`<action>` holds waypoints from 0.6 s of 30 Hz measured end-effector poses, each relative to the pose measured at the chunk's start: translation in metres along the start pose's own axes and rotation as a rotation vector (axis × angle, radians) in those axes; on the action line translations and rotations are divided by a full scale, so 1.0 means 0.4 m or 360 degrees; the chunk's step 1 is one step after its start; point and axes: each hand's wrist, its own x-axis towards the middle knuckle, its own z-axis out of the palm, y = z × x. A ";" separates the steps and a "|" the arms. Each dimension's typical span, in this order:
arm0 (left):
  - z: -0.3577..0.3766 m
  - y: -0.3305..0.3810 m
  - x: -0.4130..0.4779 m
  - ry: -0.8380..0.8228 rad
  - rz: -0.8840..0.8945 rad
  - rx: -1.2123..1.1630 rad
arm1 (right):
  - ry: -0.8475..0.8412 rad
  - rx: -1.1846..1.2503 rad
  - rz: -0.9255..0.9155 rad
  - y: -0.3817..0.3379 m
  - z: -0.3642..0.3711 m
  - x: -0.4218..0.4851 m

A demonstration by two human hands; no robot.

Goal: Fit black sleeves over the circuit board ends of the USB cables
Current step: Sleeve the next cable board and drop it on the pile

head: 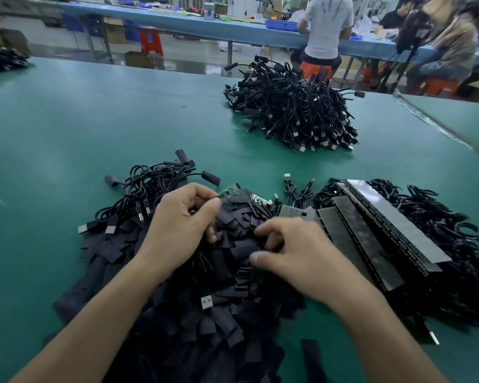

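Observation:
A large heap of flat black sleeves [221, 308] lies on the green table in front of me. My left hand [183, 222] is curled over the heap's far side and pinches a USB cable just behind its small green circuit board [228, 192], which sticks out past my fingers. My right hand [291, 247] reaches into the heap, and its thumb and fingers pinch one black sleeve [244, 250]. A second bare circuit board [259, 199] lies on the sleeves beyond.
Sleeved cables [161, 178] lie at the left of the heap. A tall pile of black cables [293, 109] stands at the far right. Rows of cables held on strips [382, 225] lie to my right. People sit at a blue bench behind.

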 end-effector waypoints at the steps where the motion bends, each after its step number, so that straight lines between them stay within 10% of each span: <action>1: -0.004 -0.008 0.003 0.0059 -0.0030 0.0021 | -0.0136 -0.0118 0.0040 0.001 0.007 0.000; 18: -0.010 -0.001 0.001 0.0027 -0.0181 0.0030 | 0.0025 -0.0134 -0.0082 0.009 0.035 0.012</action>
